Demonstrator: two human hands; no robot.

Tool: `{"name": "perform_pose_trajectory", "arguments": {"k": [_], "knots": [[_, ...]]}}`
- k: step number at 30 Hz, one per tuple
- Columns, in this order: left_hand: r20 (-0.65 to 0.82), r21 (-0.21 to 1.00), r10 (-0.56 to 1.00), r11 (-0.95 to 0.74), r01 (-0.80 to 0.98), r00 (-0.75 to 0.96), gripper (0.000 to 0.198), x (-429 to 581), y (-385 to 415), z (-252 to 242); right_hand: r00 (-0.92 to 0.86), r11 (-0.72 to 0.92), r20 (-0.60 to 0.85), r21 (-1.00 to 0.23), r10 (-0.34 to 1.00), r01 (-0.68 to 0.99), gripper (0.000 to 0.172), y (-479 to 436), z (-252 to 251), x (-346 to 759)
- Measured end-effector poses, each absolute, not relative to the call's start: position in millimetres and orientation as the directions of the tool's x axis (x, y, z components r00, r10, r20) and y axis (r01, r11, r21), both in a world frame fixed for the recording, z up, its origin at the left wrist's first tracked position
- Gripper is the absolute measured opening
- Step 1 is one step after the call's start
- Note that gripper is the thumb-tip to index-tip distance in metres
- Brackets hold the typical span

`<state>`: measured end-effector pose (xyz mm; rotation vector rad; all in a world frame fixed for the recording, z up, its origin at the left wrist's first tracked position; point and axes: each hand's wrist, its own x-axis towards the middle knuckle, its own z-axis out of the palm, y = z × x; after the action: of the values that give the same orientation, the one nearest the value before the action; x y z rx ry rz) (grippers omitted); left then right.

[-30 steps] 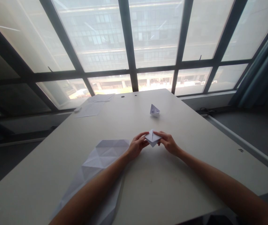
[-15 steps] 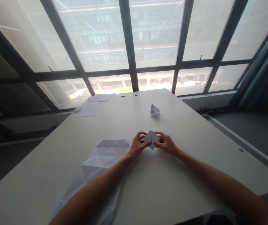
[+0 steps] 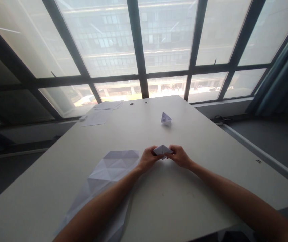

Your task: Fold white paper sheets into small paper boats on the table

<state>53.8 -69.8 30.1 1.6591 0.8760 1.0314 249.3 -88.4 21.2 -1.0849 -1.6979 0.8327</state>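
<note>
Between my two hands is a small folded piece of white paper [image 3: 163, 149], pointed at the top and creased down the middle. My left hand [image 3: 149, 158] pinches its left side, thumb in front. On the right side my right hand [image 3: 180, 156] grips it the same way, and the thumbs nearly meet at the front. The fingers behind the paper are mostly hidden. Below and left of the hands lies a large creased white sheet [image 3: 108, 168], partly covered by my left forearm. Beyond the hands stands another folded paper piece [image 3: 166, 119].
All of this rests on a white table [image 3: 196, 201]. Several flat paper sheets [image 3: 97, 117] lie at its far left, with a small white item [image 3: 83, 118] beside them. A small dark mark or fitting [image 3: 258, 161] is near the right edge. Windows and a curtain [image 3: 276, 67] stand beyond.
The paper in my hands has tipped and looks flatter, its top point lower. Both hands have turned slightly with it, fingers curling further behind.
</note>
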Motion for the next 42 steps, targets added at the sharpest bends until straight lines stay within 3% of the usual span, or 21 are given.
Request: {"name": "perform_pose_trajectory", "arguments": {"k": [4, 9, 14, 19, 22, 30, 32, 37, 42], "knots": [[0.278, 0.908, 0.888, -0.367, 0.203, 0.365, 0.030, 52, -69, 28, -0.182, 0.486, 0.451, -0.807, 0.874, 0.335, 0.024, -91, 27, 249], [0.302, 0.826, 0.853, -0.457, 0.330, 0.426, 0.019, 54, -72, 26, -0.207, 0.539, 0.501, -0.814, 0.840, 0.216, 0.021, -94, 34, 248], [0.278, 0.860, 0.851, -0.428, 0.279, 0.446, 0.022, 57, -76, 27, -0.153, 0.415, 0.403, -0.908, 0.902, 0.055, 0.034, -90, 30, 250], [0.234, 0.949, 0.850, -0.306, 0.081, 0.473, 0.046, 60, -74, 29, -0.003, 0.293, 0.294, -0.953, 0.956, -0.071, 0.038, -84, 27, 252], [0.150, 0.973, 0.826, -0.221, 0.067, 0.543, 0.042, 60, -74, 33, 0.056, 0.245, 0.240, -0.964, 0.969, -0.102, 0.038, -82, 26, 252], [0.060, 0.988, 0.762, -0.136, 0.069, 0.645, 0.046, 55, -77, 41, -0.015, 0.052, 0.057, -0.964, 0.998, -0.261, 0.044, -80, 25, 251], [0.053, 0.992, 0.779, -0.113, 0.057, 0.624, 0.046, 54, -75, 39, -0.053, 0.057, 0.069, -0.977, 0.996, -0.208, 0.045, -81, 26, 251], [0.056, 0.998, 0.870, -0.049, -0.028, 0.489, 0.048, 53, -69, 32, -0.202, 0.128, 0.104, -0.985, 0.974, 0.112, 0.043, -86, 26, 250], [0.033, 0.999, 0.863, -0.010, -0.048, 0.504, 0.046, 52, -69, 33, -0.223, 0.198, 0.169, -0.974, 0.960, 0.114, 0.042, -86, 24, 250]]}}
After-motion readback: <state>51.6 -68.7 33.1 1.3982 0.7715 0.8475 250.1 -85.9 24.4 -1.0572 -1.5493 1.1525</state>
